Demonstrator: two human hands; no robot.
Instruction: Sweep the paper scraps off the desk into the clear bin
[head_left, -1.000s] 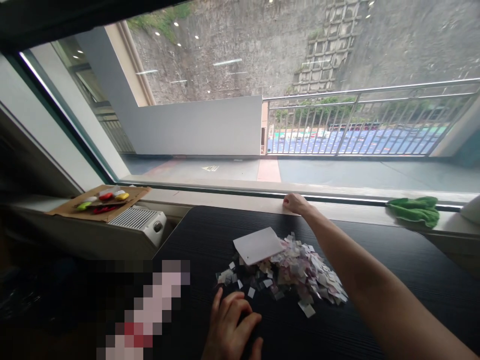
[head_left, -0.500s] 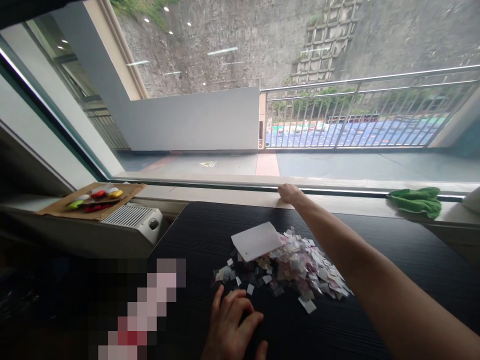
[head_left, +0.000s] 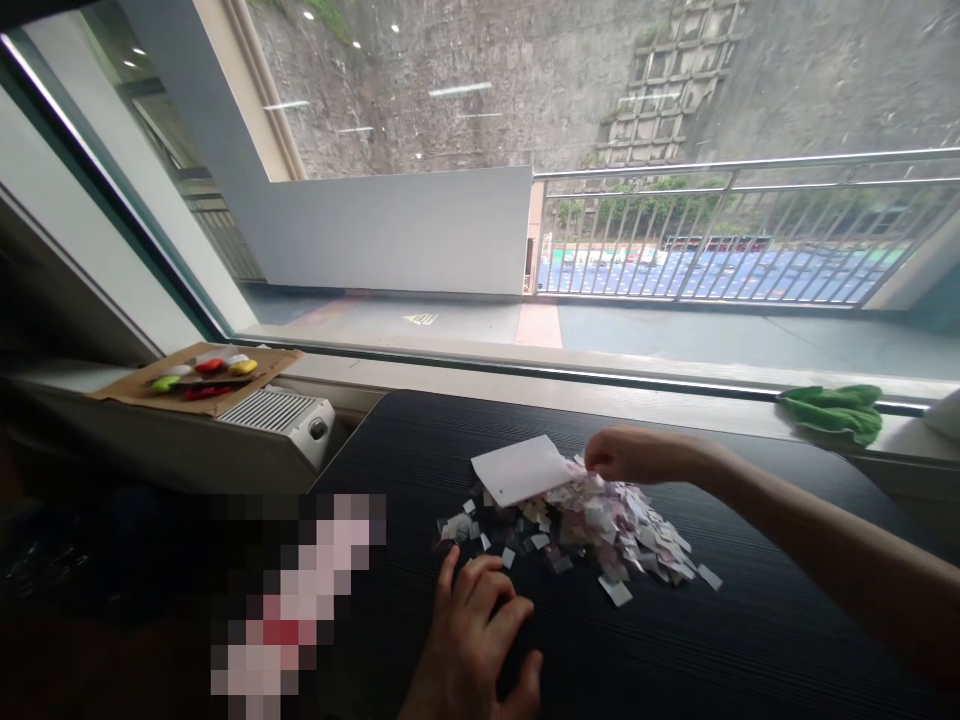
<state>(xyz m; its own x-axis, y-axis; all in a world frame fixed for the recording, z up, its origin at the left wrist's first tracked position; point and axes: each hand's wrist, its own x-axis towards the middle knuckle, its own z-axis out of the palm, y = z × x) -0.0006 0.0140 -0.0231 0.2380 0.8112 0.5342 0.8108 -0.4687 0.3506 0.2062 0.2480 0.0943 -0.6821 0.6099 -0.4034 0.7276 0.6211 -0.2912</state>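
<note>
A heap of small cut paper pieces (head_left: pixel 611 525), whitish and pale pink, lies on the black tabletop (head_left: pixel 660 660). A white card (head_left: pixel 521 470) with a small hole near one corner rests on the heap's left side. At the heap's far edge is my right hand (head_left: pixel 626 455), its fingers curled downward; whatever they hold, if anything, is hidden. My left hand (head_left: pixel 484 620) is in front of the heap, over the near part of the table. Its fingers are bent but spread apart, with nothing in them, close to a few loose pieces.
Behind the table runs a windowsill (head_left: pixel 465 385), with a crumpled green cloth (head_left: pixel 832 415) on it at the right. To the left, cardboard (head_left: pixel 124 388) with red, yellow and green items lies by a white vented unit (head_left: pixel 274 412). A pixelated patch (head_left: pixel 300 610) covers the lower left.
My right hand has come back from the windowsill to the far edge of the paper heap. My left hand stays nearly in place. The view has shifted slightly.
</note>
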